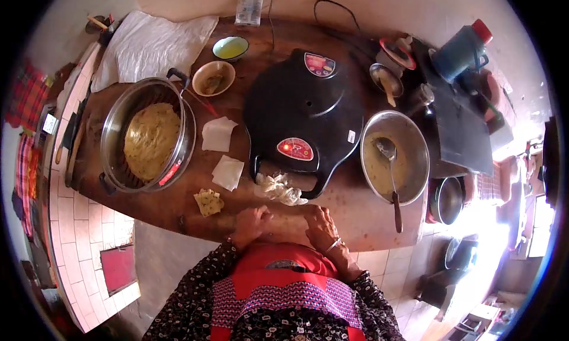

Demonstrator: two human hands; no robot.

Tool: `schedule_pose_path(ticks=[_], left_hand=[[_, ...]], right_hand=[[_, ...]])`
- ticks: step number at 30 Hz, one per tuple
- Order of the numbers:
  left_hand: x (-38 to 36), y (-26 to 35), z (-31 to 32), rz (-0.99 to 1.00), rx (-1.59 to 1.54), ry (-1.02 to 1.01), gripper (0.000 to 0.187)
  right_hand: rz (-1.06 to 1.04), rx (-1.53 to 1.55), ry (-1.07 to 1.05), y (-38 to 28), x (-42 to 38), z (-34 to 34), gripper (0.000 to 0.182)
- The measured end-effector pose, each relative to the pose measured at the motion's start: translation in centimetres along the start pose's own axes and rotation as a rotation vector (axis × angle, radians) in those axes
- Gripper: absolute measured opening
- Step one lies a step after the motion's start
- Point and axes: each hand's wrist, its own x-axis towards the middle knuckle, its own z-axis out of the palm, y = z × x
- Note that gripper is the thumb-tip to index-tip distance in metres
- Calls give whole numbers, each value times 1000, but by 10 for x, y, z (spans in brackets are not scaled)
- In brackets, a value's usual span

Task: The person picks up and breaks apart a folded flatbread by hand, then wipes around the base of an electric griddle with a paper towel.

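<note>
My left hand (252,225) rests at the table's front edge with its fingers laid on the wood, holding nothing. Beside it, my right hand (323,229) lies on the same edge, fingers forward and also without anything in them. Just beyond both hands is a closed black electric baking pan (305,104) with a small light lit on its red label. A crumpled whitish cloth (280,189) is wrapped about its front handle. A piece of flatbread (208,202) lies left of my left hand, below two folded white papers (227,173).
On the left, a glass-sided steamer pot (108,145) holds a large round flatbread (151,141). Two small bowls (231,47) stand behind it. At right is a metal basin (424,157) of batter with a ladle (392,169). A blue thermos (459,53) stands at the back right.
</note>
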Motion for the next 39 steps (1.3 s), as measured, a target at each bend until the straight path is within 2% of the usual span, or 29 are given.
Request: schedule_pose_path(ticks=[3,11,16,23,30,39], left_hand=[[-2,-1,2,17,-27,45,27],[1,-8,7,24,-24,29,26],[-1,-5,1,17,-11,-12,26],[0,-9,8,54,-3,43,24],[2,-10,5,59,-98,-14,27],[0,-10,4,55,-17,-6,29]], right_hand=[[12,-21,-19,5,-3,4,41],[36,-22,-30,3,-2,4,40],[-19,-35,10,4,-1,4,43],[14,-1,8,5,-4,7,44],[26,-12,11,7,-2,9,41],[22,-27,-17,2,-2,3,39]])
